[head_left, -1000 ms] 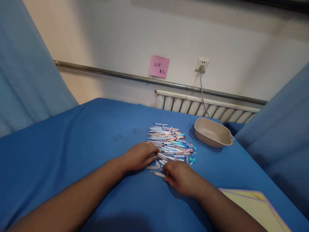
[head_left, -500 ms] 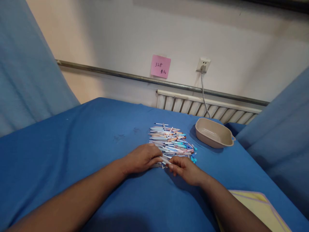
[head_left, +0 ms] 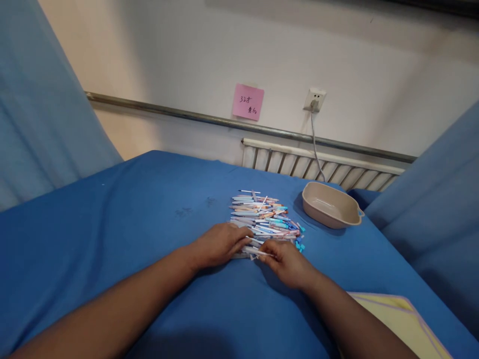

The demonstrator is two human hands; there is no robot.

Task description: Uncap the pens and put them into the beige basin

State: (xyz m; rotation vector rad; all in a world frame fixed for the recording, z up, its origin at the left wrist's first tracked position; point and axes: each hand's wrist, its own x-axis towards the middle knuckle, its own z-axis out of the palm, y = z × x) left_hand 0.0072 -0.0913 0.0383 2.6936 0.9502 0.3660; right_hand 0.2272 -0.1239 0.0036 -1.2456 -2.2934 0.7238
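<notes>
A loose heap of pens and slim pen parts [head_left: 258,214], in white, grey, orange, pink and turquoise, lies on a blue cloth. My left hand [head_left: 220,244] rests at the near left side of the heap, thumb and fingers closed around the left end of a whitish pen [head_left: 255,251]. My right hand [head_left: 287,262] pinches the pen's right end between thumb and fingers. Its tip is partly hidden by my fingers. Small turquoise and blue pieces [head_left: 300,244] lie just beyond my right hand.
A beige plastic basin [head_left: 333,204] stands right of the heap. A yellow cloth with a purple edge [head_left: 392,319] lies at the lower right under my right forearm. Behind are a radiator [head_left: 277,162], a metal rail [head_left: 187,112] and a plugged-in cord [head_left: 316,149].
My right hand has turned slightly, its fingers curling closer over the pen's end. The pen lies a little lower and flatter. My left hand has hardly moved.
</notes>
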